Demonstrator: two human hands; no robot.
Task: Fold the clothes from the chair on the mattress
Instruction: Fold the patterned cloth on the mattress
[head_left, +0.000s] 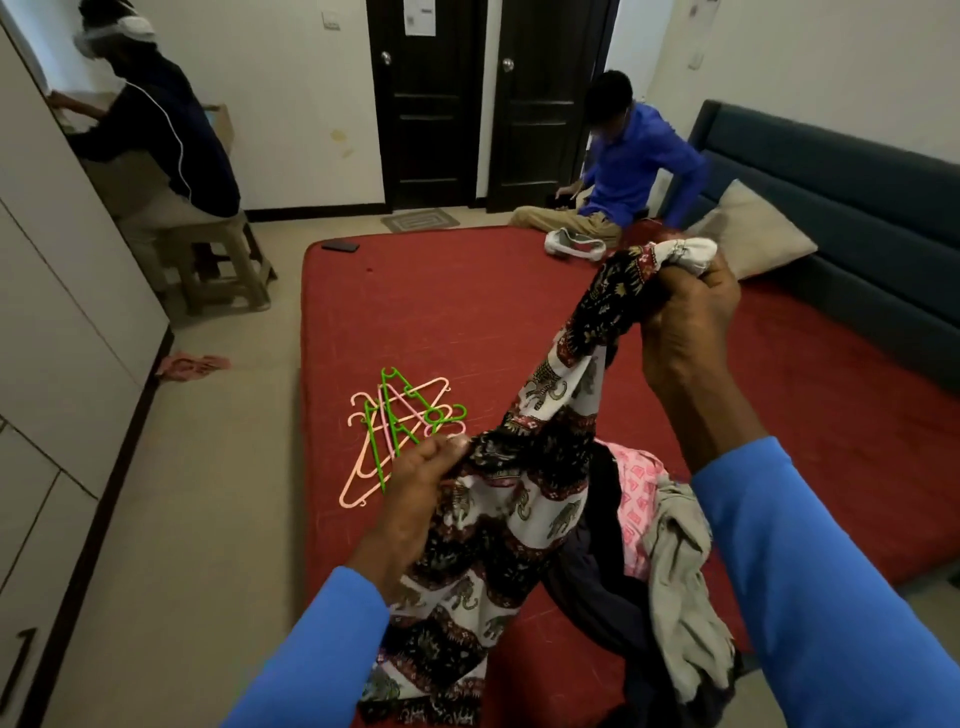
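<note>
Both hands hold one patterned garment (524, 514), a black, white and dark-red cloth printed with elephants, lifted above the near end of the red mattress (441, 312). The right hand (685, 317) is raised and closed in a fist round the garment's bunched upper end, where a white band sticks out above the knuckles. The left hand (421, 499), lower and nearer the body, pinches a fold of the same cloth between thumb and curled fingers, so the fabric runs slantwise between the two hands and its loose end hangs down toward the mattress's near edge. Just right of the hanging cloth, a small pile of clothes lies on the mattress: a pink piece (636, 488), a pale grey-beige piece (680, 577) and a dark navy one (597, 587), heaped and touching (how many garments there are in all cannot be told). Left of the hands, a cluster of green and peach plastic hangers (400, 431) lies on the mattress, overlapping one another. A dark phone (340, 246) rests near the far left corner. A person in a blue shirt (634, 166) sits at the far edge, near a beige pillow (748, 234). Another person (156, 130) sits on a stool (223, 260) on the floor, facing the cabinets.
</note>
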